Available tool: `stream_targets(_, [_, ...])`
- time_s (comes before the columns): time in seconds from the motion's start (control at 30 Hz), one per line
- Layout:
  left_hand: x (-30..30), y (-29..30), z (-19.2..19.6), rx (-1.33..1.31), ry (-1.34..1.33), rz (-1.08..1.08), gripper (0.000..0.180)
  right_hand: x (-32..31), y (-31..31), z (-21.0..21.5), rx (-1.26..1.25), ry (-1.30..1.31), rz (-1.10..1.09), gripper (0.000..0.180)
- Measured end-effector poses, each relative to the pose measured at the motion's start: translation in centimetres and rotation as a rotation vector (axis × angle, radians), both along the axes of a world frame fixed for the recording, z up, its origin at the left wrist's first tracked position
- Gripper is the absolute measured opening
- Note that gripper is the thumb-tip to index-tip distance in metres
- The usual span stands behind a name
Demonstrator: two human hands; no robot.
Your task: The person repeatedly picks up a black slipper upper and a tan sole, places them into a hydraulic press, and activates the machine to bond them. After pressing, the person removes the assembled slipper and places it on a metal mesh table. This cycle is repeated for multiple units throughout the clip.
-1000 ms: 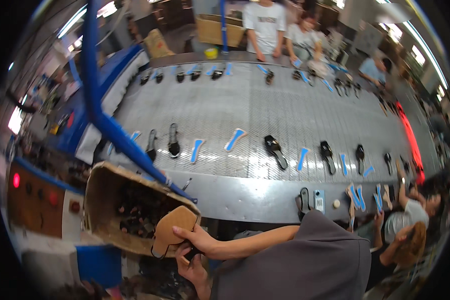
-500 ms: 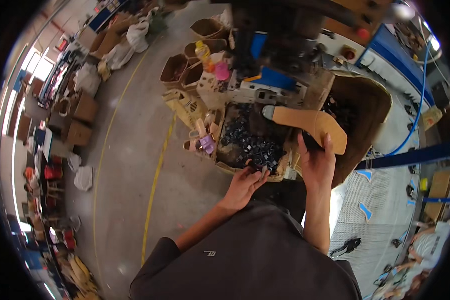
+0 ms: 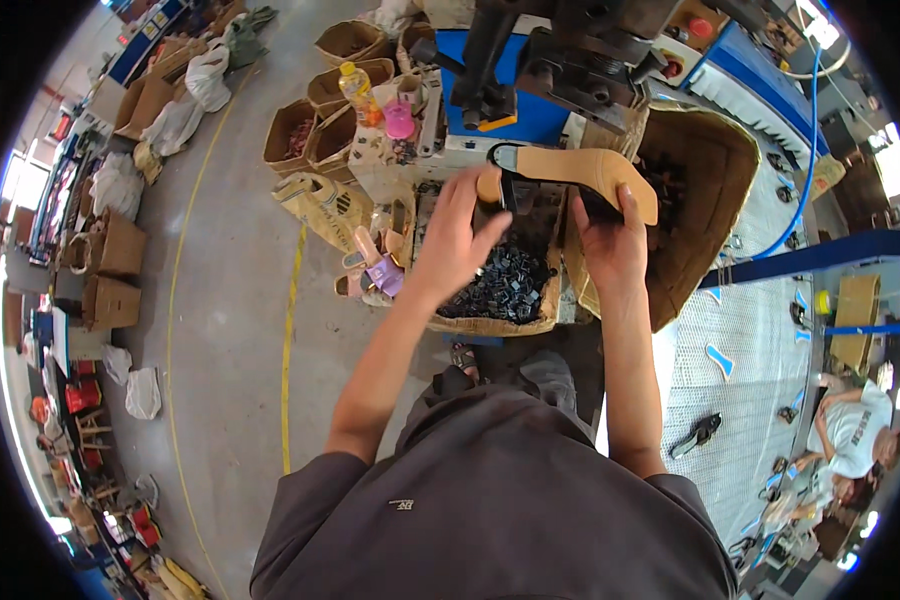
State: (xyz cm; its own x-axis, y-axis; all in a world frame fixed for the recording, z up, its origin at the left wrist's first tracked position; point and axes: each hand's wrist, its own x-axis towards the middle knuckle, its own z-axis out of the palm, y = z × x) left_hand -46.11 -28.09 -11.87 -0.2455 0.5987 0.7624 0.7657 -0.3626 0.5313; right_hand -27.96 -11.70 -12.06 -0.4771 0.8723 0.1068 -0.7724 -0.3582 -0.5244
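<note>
Tan insole (image 3: 580,168) lifted higher; left hand (image 3: 457,235) now gripping its end.

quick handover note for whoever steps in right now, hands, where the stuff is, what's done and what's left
Left hand: fingers closed on the heel end of the tan shoe insole, by a black curved strap piece at that end.
Right hand: grips the same insole from below, near its middle.
Insole is held level over the cardboard box of small black metal parts, in front of the blue machine.
Done: insole is up at the machine in both hands.
Left: whether the strap is fixed on cannot be told. Brown fabric bin sits to the right.
</note>
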Motion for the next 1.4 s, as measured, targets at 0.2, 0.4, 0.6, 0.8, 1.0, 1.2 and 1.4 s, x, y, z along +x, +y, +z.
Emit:
stream_targets(0.2, [-2.6, 4.5, 1.8, -0.087, 0.025, -0.072, 0.058, -0.7, 0.7, -0.7, -0.005, -0.051, -0.016, 0.035])
stream_targets(0.4, [-3.6, 6.8, 0.6, -0.004, -0.159, -0.294, 0.059, -0.5, 0.6, 0.1, -0.018, -0.063, -0.016, 0.034])
stream_targets(0.6, [-3.5, 7.8, 0.0, 0.060, -0.242, -0.379, 0.062, 0.1, 1.0, 0.5, -0.006, -0.109, -0.021, 0.032])
stream_targets(0.8, [-3.9, 8.0, -0.6, 0.116, -0.373, -0.451, 0.061, -0.1, 1.0, 0.9, -0.067, -0.077, 0.012, 0.033])
stream_targets(1.0, [-3.8, 8.3, -0.2, 0.125, -0.487, -0.461, 0.056, -0.6, 1.3, 2.3, -0.073, -0.073, 0.009, 0.032])
stream_targets(1.2, [-3.7, 8.5, -0.9, 0.165, -0.527, -0.488, 0.059, -0.3, 0.6, 2.2, -0.059, -0.087, 0.009, 0.033])
stream_targets(1.4, [-4.2, 9.2, -1.4, 0.184, -0.557, -0.526, 0.064, 0.3, 1.2, 1.5, 0.008, -0.091, 0.086, 0.038])
